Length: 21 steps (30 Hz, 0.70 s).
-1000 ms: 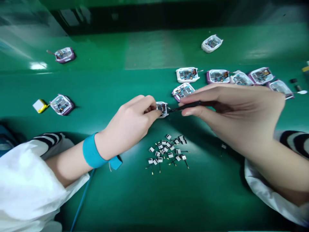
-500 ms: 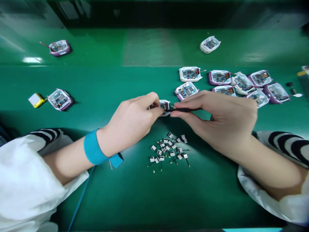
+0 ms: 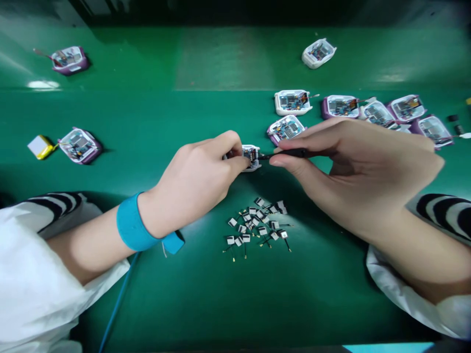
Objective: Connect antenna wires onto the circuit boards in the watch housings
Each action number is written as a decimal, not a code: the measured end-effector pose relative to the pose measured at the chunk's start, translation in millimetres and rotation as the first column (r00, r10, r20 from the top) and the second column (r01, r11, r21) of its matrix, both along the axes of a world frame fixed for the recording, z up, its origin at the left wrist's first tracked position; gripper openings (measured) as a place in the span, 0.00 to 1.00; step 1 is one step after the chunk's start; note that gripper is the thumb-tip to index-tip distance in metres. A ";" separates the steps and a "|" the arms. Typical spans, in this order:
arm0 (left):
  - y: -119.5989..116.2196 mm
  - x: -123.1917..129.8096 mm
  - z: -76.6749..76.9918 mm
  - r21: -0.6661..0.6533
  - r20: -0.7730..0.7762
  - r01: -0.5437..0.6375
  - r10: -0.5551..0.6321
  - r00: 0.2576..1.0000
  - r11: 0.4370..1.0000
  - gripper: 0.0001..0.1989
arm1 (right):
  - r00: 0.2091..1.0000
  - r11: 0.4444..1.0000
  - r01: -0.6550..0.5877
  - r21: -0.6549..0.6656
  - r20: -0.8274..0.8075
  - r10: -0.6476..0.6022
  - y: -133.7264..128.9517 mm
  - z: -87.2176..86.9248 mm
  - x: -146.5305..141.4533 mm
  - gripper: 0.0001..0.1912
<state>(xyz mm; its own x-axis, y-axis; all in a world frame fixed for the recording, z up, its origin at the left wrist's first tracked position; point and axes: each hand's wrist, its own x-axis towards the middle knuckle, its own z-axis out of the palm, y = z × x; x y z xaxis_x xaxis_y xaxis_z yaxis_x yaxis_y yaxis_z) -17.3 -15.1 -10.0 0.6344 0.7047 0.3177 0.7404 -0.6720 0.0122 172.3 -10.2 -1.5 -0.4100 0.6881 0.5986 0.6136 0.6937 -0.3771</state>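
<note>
Left hand [image 3: 195, 184] pinches an open white device housing [image 3: 251, 165] at centre frame as right hand [image 3: 353, 171] brings black tweezers [image 3: 290, 154] to its circuit board [image 3: 250, 155].

Right thumb and forefinger [image 3: 285, 162] press together on the tweezers; left fingers [image 3: 230, 142] and thumb grip the housing. Small white-tabbed antenna leads [image 3: 255, 225] lie heaped below centre, more open housings [image 3: 292, 102] crowd the upper right, and a yellow pouch battery [image 3: 40, 147] sits at far left on the green workbench [image 3: 312, 304].
</note>
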 end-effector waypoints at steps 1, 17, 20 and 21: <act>0.0 0.0 -0.1 0.011 0.005 0.005 -0.006 1.000 1.000 0.12 | 1.000 1.000 0.000 -0.003 0.005 0.000 0.1 -0.2 0.3 0.03; -0.2 2.5 2.2 -0.063 -0.012 -0.042 0.041 0.999 0.997 0.12 | 0.996 0.999 0.007 0.039 0.094 -0.010 1.3 -4.7 -2.3 0.03; -0.6 2.4 2.0 -0.061 -0.008 -0.041 0.040 0.999 0.997 0.12 | 0.994 0.994 -0.010 0.109 0.109 -0.002 0.3 -3.6 -4.2 0.03; -0.7 2.5 2.0 -0.059 -0.006 -0.040 0.040 0.999 0.997 0.12 | 0.993 0.992 -0.013 0.123 0.115 -0.001 0.1 -2.9 -5.0 0.03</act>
